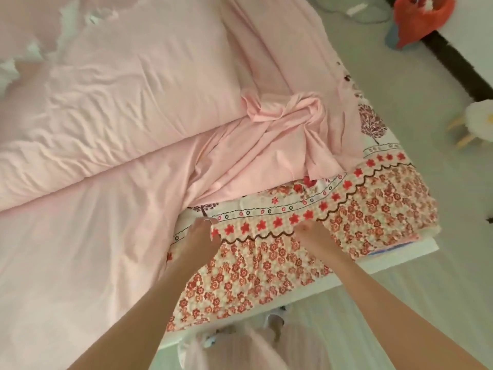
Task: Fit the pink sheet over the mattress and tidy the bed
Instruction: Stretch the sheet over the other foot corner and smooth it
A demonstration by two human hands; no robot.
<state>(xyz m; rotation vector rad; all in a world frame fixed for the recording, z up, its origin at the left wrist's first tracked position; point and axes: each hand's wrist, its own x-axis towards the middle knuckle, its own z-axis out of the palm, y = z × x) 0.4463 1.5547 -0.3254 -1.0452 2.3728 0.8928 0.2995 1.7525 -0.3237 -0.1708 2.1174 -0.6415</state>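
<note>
The pink sheet (pixel 88 236) lies over most of the bed, with a bunched, twisted corner (pixel 293 108) near the right side. Below it the floral patterned cover (pixel 266 273) is exposed at the bed's near right corner and hangs over the edge. My left hand (pixel 198 237) holds the patterned cover at its star-print border; fabric hides part of the fingers. My right hand (pixel 313 236) grips the same border a little to the right. A folded pink duvet (pixel 120 89) lies across the upper part of the bed.
A white bed base edge (pixel 400 252) shows below the cover. Pale floor runs along the right. An orange-red bag (pixel 418 20) stands at the top right by a dark skirting strip (pixel 466 65). A small stool with a flower-shaped seat (pixel 477 118) is at the right edge.
</note>
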